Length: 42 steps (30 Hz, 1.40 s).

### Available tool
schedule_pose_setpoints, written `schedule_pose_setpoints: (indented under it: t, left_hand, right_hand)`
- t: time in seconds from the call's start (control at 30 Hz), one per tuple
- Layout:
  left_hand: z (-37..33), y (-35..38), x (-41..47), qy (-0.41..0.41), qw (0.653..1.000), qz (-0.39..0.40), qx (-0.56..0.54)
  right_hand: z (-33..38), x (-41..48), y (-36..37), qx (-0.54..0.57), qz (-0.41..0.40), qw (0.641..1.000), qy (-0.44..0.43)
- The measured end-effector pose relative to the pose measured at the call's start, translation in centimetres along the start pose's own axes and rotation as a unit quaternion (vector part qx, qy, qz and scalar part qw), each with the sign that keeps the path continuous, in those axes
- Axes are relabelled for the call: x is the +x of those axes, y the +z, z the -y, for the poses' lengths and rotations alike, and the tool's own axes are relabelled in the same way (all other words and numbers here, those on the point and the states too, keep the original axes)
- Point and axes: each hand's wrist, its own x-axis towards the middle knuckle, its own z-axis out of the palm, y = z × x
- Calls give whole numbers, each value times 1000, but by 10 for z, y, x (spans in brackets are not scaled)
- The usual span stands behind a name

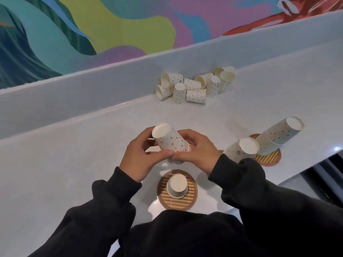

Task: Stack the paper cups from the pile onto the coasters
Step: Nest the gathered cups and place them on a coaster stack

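We see both hands raised above the pale desk [74, 173], sharing one paper cup [169, 140]. The cup is white with orange dots and is upside down and tilted, its closed base pointing up and to the left. The left hand [141, 156] wraps it from the left and the right hand [196, 153] from the right. The fingers [185, 135] of both hands are curled round its sides, and the two thumbs meet just under its rim. A bit of another rim shows below the thumbs; we cannot tell whether it is a second cup.

Just below the hands, near our body, lies a round striped coaster [163, 193] with a single upturned cup [177, 185] standing on its middle. To the right, a short stack of cups [241, 147] stands partly behind the right sleeve [246, 175], with only a sliver of coaster showing at its foot. Just beyond it a taller stack [278, 138] leans to the right on another striped coaster [269, 156].

The pile of loose cups [194, 86] lies well apart from the hands, at the far edge of the desk against the raised back ledge [92, 93]. Some lie on their sides and some stand upside down. Behind the ledge rises a brightly painted wall [111, 25].
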Motion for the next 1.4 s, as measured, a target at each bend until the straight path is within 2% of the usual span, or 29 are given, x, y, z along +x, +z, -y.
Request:
schedule_pose_setpoints:
  t: [0.17,0.43,0.77,1.0,1.4]
  left_hand:
    - [5,8,-25,-20,996,66,57]
    - [30,22,-52,17,981,90,170]
    - [92,40,-58,-13,965,106,240]
    - [108,45,-52,-45,929,142,339]
    - [119,44,-51,-58,939,132,312]
  right_hand:
    - [-24,-21,1,-26,40,999,-12]
    - [-63,-44,11,-103,48,993,-17]
    - [-115,-42,30,-144,57,988,23]
    - [-123,-37,28,-188,75,979,30]
    - [-128,-37,29,-214,92,972,9]
